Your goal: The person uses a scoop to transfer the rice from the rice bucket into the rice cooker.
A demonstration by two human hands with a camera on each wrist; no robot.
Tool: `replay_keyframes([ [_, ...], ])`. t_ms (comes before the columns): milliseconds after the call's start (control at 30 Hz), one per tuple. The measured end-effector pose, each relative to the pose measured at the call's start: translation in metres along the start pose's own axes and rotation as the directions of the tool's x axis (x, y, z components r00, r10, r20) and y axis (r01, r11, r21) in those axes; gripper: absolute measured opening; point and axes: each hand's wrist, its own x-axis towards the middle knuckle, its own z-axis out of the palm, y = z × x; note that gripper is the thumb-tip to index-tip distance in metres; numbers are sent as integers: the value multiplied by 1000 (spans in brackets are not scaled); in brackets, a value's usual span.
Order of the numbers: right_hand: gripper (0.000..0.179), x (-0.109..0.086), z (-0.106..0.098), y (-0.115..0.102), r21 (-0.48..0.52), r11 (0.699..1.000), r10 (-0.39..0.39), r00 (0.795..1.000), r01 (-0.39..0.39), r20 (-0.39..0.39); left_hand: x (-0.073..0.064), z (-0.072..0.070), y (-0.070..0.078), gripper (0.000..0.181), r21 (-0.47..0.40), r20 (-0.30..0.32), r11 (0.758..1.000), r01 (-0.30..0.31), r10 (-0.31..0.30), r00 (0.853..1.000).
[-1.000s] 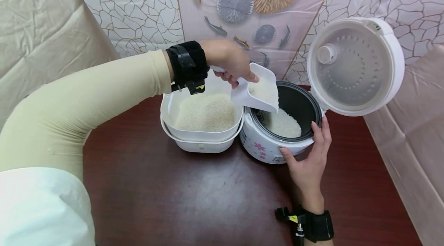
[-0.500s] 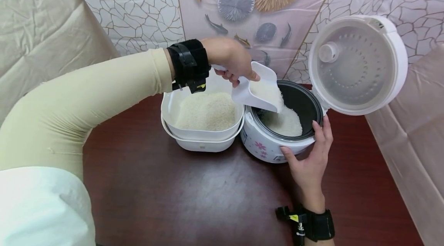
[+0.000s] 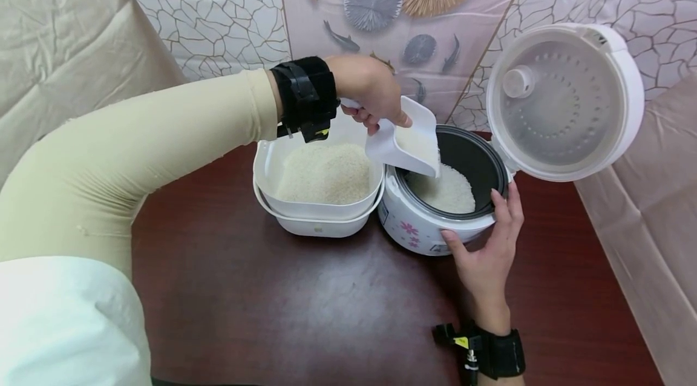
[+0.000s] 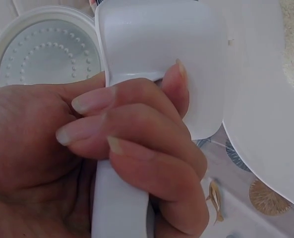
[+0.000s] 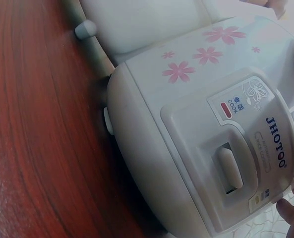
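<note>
The left hand [image 3: 373, 92] grips the scoop [image 3: 388, 147] at the cooker's [image 3: 419, 230] mouth, the right hand [image 3: 488, 259] spread against its side: likely pouring, needing more tilt.

I've got a dark red-brown worktop [image 3: 245, 313], glossy, overhead glare mid-surface; printed backdrop [image 3: 408, 29] behind, crackle lines, discs, fish; creased beige cloth [image 3: 65, 29] left, pinkish-beige cloth [image 3: 648, 222] right.

On the surface [image 3: 305, 313], a tub [image 3: 305, 212] of rice [image 3: 327, 177] sits mid-frame, and a rice cooker [image 3: 405, 238] with rice in its pot [image 3: 481, 162] sits just to its right. The scoop [image 3: 385, 147] is in the left grip [image 3: 376, 95] with its tip over the pot, and the right grip [image 3: 487, 247] is on the cooker's lower right side. The lid [image 3: 566, 107] is at the upper right, and a cloth [image 3: 234, 17] hangs behind.
</note>
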Motion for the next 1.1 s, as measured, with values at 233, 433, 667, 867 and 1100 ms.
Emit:
replay_keyframes([
  [233, 100, 0, 0, 0, 3, 1000, 0, 1000, 0, 2, 0, 0, 2, 59, 7, 12, 1000, 22, -22, 1000],
  [433, 99, 1, 0, 0, -2, 1000, -2, 1000, 2, 0, -1, -1, 3, 60, 13, -3, 1000, 19, -19, 1000],
  [667, 99, 0, -1, 0, 3, 1000, 0, 1000, 0, 4, -2, -1, 8, 61, 74, -8, 997, 8, -8, 1000],
  [867, 98, -1, -2, 1, 0, 1000, 4, 1000, -4, 7, -3, 1, 12, 61, 98, -52, 995, 10, -5, 999],
  [1100, 98, -1, -2, 3, 0, 1000, 8, 1000, -8, 15, -5, 6, 16, 59, 115, -95, 993, 30, -19, 995],
])
